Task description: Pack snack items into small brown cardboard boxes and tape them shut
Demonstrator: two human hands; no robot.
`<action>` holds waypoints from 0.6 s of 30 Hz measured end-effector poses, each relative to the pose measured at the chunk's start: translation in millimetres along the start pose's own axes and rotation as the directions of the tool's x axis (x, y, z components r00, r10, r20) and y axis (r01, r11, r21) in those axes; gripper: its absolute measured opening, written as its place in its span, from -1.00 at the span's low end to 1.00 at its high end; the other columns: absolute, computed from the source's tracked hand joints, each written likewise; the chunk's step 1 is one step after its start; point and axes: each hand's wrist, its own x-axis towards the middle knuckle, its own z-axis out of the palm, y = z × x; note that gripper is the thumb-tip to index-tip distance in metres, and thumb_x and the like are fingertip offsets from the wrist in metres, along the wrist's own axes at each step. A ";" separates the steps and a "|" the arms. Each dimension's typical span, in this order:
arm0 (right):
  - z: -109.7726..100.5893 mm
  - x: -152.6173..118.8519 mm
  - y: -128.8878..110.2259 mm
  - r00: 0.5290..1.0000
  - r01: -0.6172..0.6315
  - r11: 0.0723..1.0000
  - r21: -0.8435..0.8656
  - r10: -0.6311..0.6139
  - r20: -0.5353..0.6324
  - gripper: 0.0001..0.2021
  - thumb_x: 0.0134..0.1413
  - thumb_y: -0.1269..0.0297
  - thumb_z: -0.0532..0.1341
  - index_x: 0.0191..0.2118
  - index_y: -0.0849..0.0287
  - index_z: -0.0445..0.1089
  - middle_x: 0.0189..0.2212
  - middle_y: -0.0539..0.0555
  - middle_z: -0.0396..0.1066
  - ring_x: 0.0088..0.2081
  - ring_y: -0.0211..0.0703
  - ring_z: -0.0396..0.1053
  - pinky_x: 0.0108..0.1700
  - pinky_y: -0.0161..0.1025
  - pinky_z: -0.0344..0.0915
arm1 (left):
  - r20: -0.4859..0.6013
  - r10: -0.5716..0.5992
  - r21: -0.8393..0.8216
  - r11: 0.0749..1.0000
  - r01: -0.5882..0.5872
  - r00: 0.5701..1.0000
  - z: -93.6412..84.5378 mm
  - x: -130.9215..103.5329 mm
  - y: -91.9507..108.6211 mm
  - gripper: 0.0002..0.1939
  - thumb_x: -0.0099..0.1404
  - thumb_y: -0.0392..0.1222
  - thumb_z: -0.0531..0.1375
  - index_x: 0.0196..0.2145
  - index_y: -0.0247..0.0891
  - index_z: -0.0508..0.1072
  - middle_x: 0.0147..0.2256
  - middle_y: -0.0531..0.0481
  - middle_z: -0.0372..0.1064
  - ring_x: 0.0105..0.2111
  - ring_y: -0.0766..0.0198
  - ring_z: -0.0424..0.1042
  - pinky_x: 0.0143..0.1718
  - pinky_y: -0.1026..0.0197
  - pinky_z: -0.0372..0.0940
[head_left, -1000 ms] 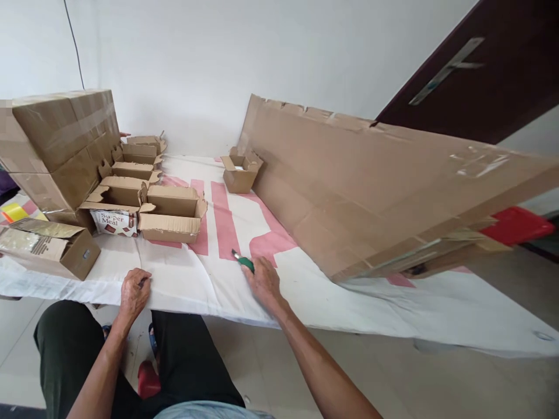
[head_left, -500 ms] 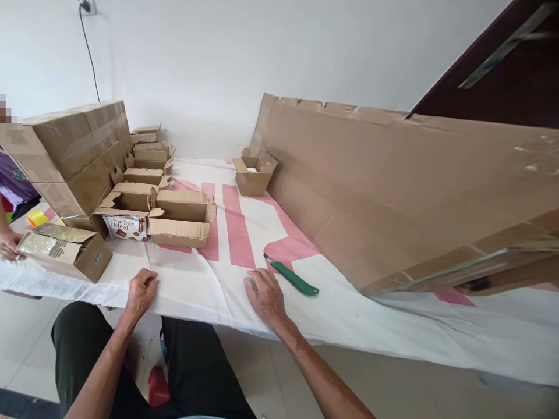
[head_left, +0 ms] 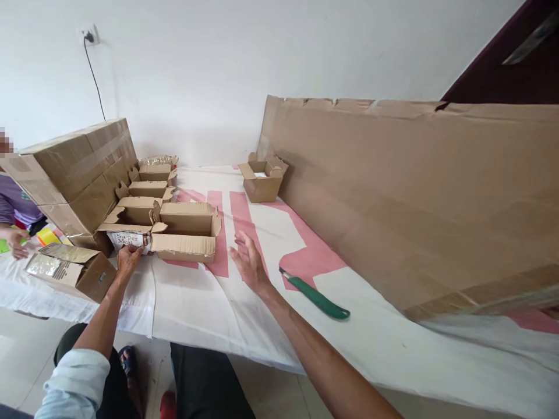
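Left hand [head_left: 128,260] moved to crosswise box [head_left: 128,227].

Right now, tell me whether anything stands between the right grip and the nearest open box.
Nothing visible does: only tablecloth shows between the right grip and that open box. The green-handled knife lies to the grip's right.
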 end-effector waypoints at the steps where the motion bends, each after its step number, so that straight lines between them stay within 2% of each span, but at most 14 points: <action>1: 12.3 13.6 -6.8 1.000 -0.004 0.999 0.048 0.005 -0.015 -0.08 0.28 -0.44 0.34 0.52 0.06 0.31 0.47 0.40 0.39 0.41 0.35 0.43 0.33 0.34 0.50 | 0.000 -0.010 0.002 1.000 0.009 1.000 -0.4 0.5 -0.4 -0.70 0.10 0.09 0.44 -0.57 -0.11 0.53 -0.57 -0.05 0.46 -0.40 -0.01 0.48 -0.32 0.10 0.26; 4: 43.2 38.7 -16.3 1.000 -0.014 0.988 0.155 0.018 -0.024 -0.04 0.21 -0.45 0.39 0.50 0.11 0.35 0.45 0.43 0.40 0.42 0.36 0.43 0.34 0.33 0.50 | 0.010 -0.021 -0.008 1.000 0.021 1.000 -2.9 -2.5 -4.7 -0.67 0.10 0.15 0.43 -0.56 -0.12 0.54 -0.58 0.00 0.43 -0.43 0.04 0.46 -0.35 0.12 0.23; 7: 61.3 40.5 -12.1 0.999 -0.031 0.979 0.203 0.036 -0.020 -0.10 0.19 -0.40 0.41 0.44 0.12 0.42 0.42 0.41 0.44 0.37 0.32 0.47 0.34 0.30 0.51 | 0.012 -0.019 -0.028 0.999 0.019 1.000 -5.4 -5.0 -9.7 -0.61 0.08 0.22 0.42 -0.55 -0.13 0.53 -0.56 0.01 0.44 -0.44 0.08 0.42 -0.37 0.14 0.23; 14: 66.2 26.0 -3.2 0.999 -0.031 0.974 0.224 0.035 -0.012 -0.37 0.28 -0.29 0.32 0.22 0.09 0.50 0.15 0.27 0.63 0.14 0.19 0.58 0.18 0.15 0.57 | 0.002 0.009 -0.075 0.997 -0.009 1.000 -4.1 -1.4 -17.5 -0.56 0.04 0.28 0.43 -0.54 -0.14 0.51 -0.53 0.01 0.44 -0.44 0.14 0.36 -0.37 0.15 0.20; 18: 66.3 25.7 -8.2 1.000 0.001 0.975 0.224 0.005 -0.025 -0.39 0.29 -0.26 0.29 0.25 0.05 0.47 0.19 0.24 0.60 0.14 0.16 0.57 0.15 0.10 0.56 | -0.013 0.033 -0.110 0.993 -0.034 0.999 0.1 -4.9 -23.1 -0.54 0.07 0.31 0.41 -0.52 -0.14 0.50 -0.51 0.01 0.42 -0.42 0.17 0.33 -0.34 0.15 0.20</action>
